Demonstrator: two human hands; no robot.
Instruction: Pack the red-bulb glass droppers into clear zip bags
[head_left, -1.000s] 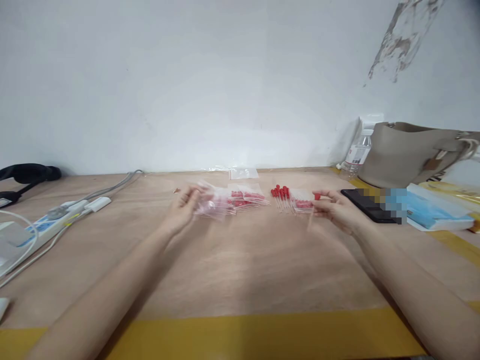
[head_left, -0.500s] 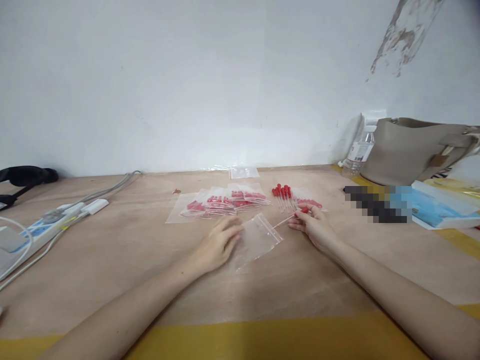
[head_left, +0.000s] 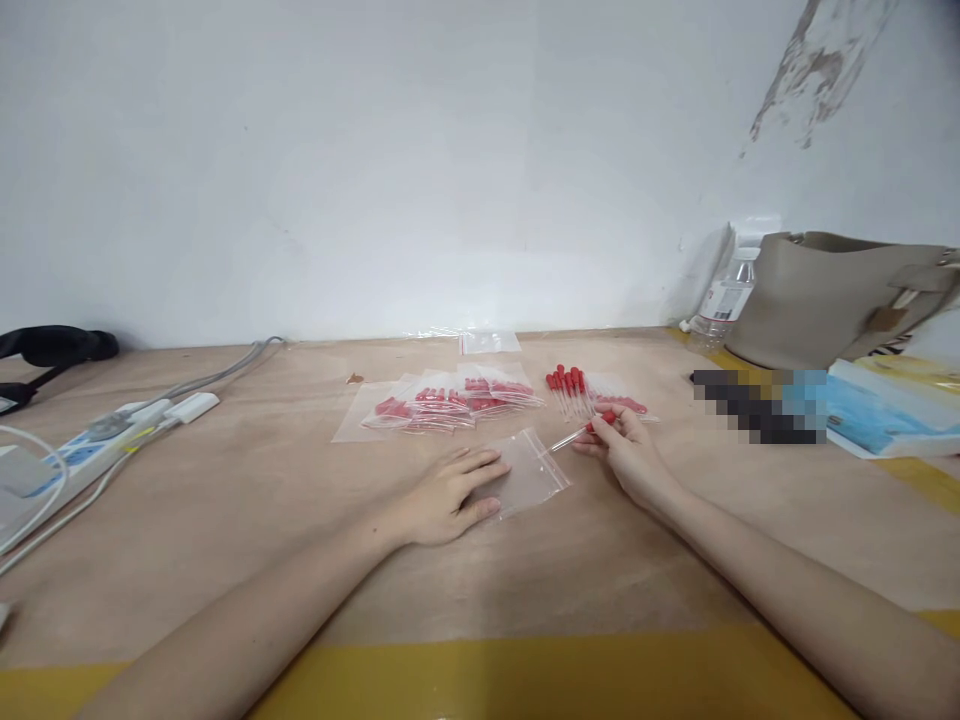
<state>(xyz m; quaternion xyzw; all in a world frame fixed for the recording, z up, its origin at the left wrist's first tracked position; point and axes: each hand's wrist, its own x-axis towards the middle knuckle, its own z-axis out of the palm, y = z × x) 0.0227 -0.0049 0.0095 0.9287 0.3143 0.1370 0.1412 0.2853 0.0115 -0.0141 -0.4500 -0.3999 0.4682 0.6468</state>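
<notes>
A clear zip bag (head_left: 529, 472) lies on the table between my hands, its zip edge towards the right. My left hand (head_left: 454, 495) rests flat over the bag's left part, fingers stretched and thumb apart. Pinched in my right hand (head_left: 626, 455) is what looks like a dropper (head_left: 574, 437) with a red bulb and a thin, shiny clear shaft. The shaft points left, its tip at the bag's zip edge; I cannot tell whether it is inside. Behind my right hand lies a loose bunch of similar red-topped droppers (head_left: 568, 385).
Several filled zip bags (head_left: 442, 402) with red-topped pieces overlap behind my left hand. Another filled bag (head_left: 622, 395) lies beyond my right hand. A power strip (head_left: 75, 460) with cables is at left. A bottle (head_left: 724, 305), a grey bag (head_left: 817, 300) and a blue packet (head_left: 870, 410) stand right.
My left hand has flattened and spread its fingers over the zip bag, which lies flatter. The dropper's shaft has turned more towards the bag's zip edge.
</notes>
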